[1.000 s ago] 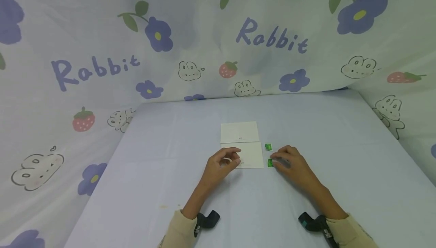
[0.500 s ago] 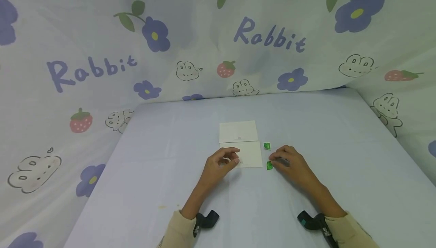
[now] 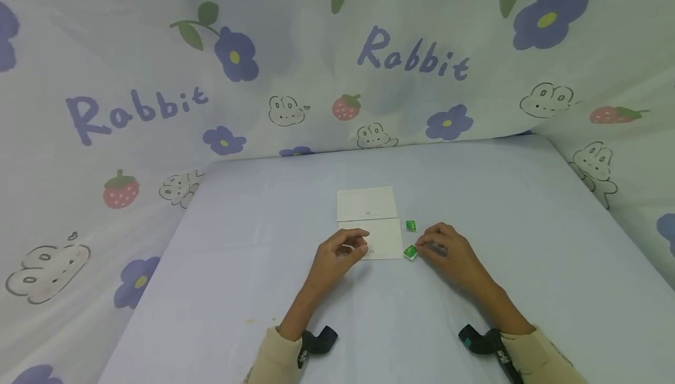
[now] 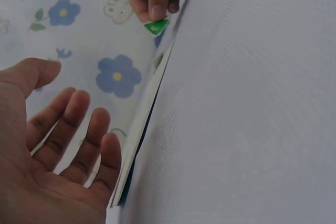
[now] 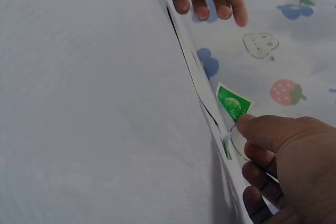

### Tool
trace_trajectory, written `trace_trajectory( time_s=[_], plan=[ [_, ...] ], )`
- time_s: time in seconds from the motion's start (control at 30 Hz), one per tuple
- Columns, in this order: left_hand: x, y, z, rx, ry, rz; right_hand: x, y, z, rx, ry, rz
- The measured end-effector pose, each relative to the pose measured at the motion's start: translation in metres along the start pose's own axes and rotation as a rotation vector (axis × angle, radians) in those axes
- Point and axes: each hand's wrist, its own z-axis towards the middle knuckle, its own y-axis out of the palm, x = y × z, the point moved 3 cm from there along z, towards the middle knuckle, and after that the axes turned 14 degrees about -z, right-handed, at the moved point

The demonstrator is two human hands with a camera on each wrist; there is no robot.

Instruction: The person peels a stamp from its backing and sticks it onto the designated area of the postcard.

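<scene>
Two cream-white cards [image 3: 365, 202] lie flat, one behind the other, in the middle of the table. My right hand [image 3: 450, 255] pinches a small green stamp [image 5: 232, 102] with a white edge between thumb and forefinger. In the right wrist view this stamp is tilted up, clear of the table. A second green stamp [image 3: 411, 226] lies just right of the cards, beyond my right fingers. My left hand [image 4: 68, 145] is over the left part of the near card [image 3: 385, 237], its fingers loosely bent and holding nothing.
A white cloth covers the table [image 3: 237, 208]. Behind it and at the sides hangs a printed curtain [image 3: 306, 20] with flowers, rabbits and strawberries. Each wrist carries a black camera mount [image 3: 321, 340] below the hand.
The right fingers have taken the near stamp; it has turned and moved slightly left, toward the near card's right edge. The left hand stays in place. The head view shifts slightly.
</scene>
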Motion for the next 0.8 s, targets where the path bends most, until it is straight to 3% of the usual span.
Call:
trace_trajectory(
  time_s=[0.17,0.43,0.8],
  plan=[
    [-0.009,-0.003,0.001,-0.001,0.004,-0.014,-0.004,-0.004,0.0,0.094,-0.016,0.01],
    [-0.008,-0.004,0.002,-0.009,0.01,-0.019,-0.014,-0.009,0.0,0.275,-0.14,0.052],
    [-0.009,0.001,0.002,0.005,0.009,-0.064,-0.028,-0.01,0.001,0.352,-0.171,0.033]
  ],
)
